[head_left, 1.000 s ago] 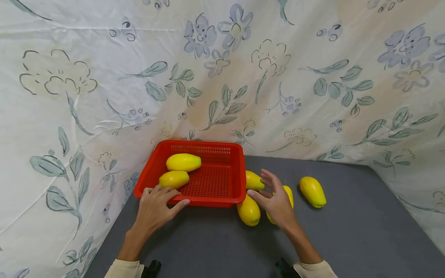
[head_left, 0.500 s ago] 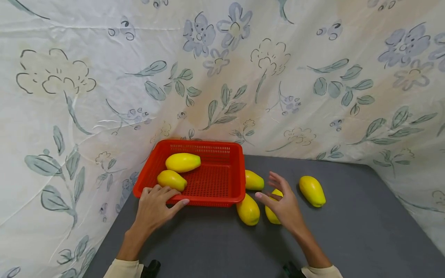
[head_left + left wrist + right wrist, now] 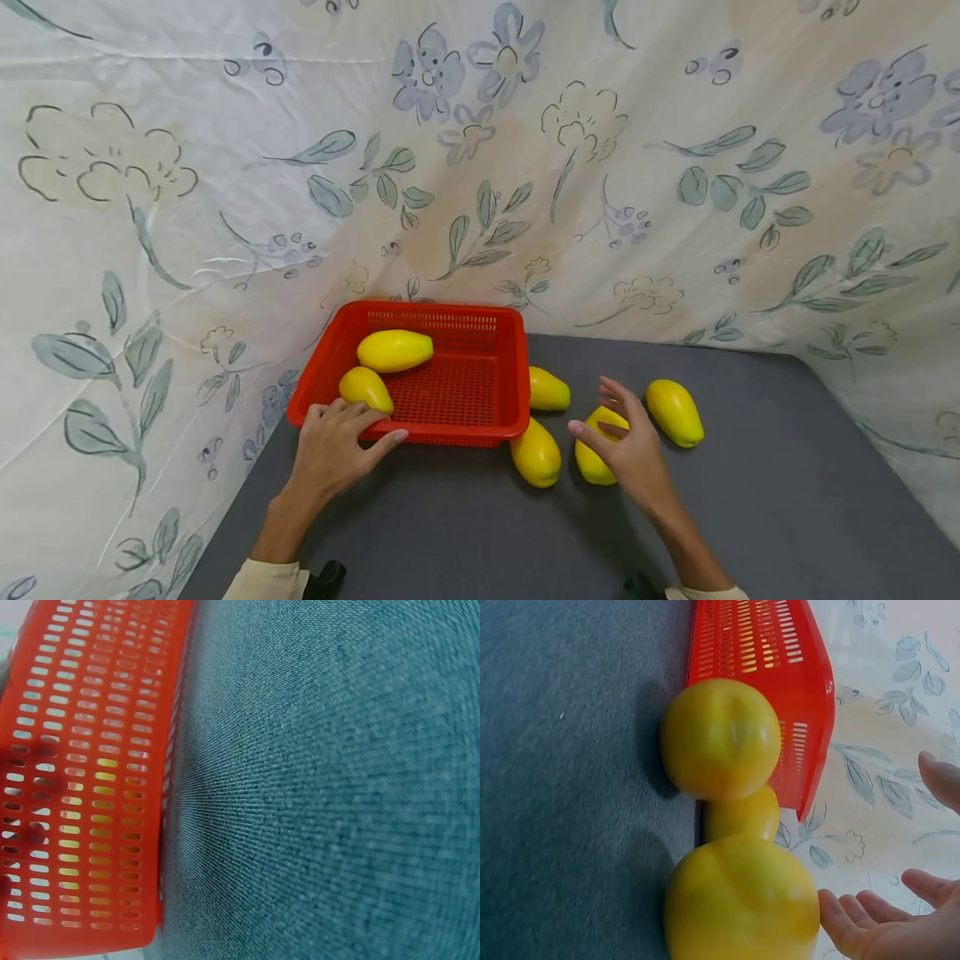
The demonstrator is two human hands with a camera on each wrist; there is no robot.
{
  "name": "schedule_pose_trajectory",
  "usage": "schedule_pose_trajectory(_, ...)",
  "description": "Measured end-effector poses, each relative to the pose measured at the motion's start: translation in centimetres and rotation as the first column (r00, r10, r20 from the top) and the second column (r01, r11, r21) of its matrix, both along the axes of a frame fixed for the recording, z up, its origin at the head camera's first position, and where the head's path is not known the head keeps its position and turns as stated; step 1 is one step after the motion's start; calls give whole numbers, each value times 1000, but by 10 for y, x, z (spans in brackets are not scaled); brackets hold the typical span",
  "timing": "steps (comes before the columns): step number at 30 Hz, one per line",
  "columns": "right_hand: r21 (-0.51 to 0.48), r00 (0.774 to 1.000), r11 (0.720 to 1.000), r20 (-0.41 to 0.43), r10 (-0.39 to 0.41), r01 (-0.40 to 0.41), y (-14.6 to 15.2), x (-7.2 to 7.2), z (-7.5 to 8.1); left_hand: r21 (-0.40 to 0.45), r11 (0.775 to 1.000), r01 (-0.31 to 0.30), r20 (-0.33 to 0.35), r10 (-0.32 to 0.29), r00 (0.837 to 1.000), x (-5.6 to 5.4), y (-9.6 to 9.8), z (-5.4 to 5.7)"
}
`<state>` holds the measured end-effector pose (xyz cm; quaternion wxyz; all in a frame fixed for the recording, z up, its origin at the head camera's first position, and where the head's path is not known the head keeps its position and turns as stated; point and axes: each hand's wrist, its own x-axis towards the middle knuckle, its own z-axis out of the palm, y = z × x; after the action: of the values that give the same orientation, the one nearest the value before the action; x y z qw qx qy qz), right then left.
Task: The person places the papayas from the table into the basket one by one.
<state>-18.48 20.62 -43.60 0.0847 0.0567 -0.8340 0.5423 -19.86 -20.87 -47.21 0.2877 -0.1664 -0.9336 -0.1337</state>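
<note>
My left hand (image 3: pixel 337 446) grips the front rim of a red plastic basket (image 3: pixel 450 433), fingers over the edge and thumb outside. Inside the basket, a yellow papaya (image 3: pixel 395 351) lies towards the back; another papaya (image 3: pixel 366 389) sits just behind my left fingers. My right hand (image 3: pixel 630 446), holding nothing, hovers with spread fingers over a papaya (image 3: pixel 594 454) on the table, partly covering it. In the right wrist view my fingertips (image 3: pixel 831 911) show right beside the nearest papaya (image 3: pixel 739 900). The left wrist view shows the slotted basket wall (image 3: pixel 90 787), with yellow behind it.
Two more papayas lie against the basket's right side, one papaya (image 3: pixel 536 454) at its front corner and one papaya (image 3: pixel 548 390) behind. Farther right lies a separate papaya (image 3: pixel 674 413). A flowered cloth (image 3: pixel 480 167) rises behind the dark grey table (image 3: pixel 787 500).
My right hand has moved right, away from the basket to over the front papaya. The papaya near my left fingers has turned in the basket. My left hand stays on the rim.
</note>
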Motion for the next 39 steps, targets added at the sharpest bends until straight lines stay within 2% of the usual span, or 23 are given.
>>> schedule_pose_trajectory(11,59,998,996,-6,-67,67,23,5,-6,-5,1000,3,-2,-3,1000,-1,-1,0)
schedule_pose_trajectory(24,104,993,989,49,-111,105,42,12,-8,-6,1000,6,-17,-6,1000,0,-1,-1)
schedule_pose_trajectory(33,166,984,982,144,-110,85,49,10,-14,0,1000,6,-16,-6,1000,-1,1,0)
schedule_pose_trajectory(39,213,987,976,144,-78,46,50,7,-22,0,1000,4,-14,-4,1000,-1,1,1)
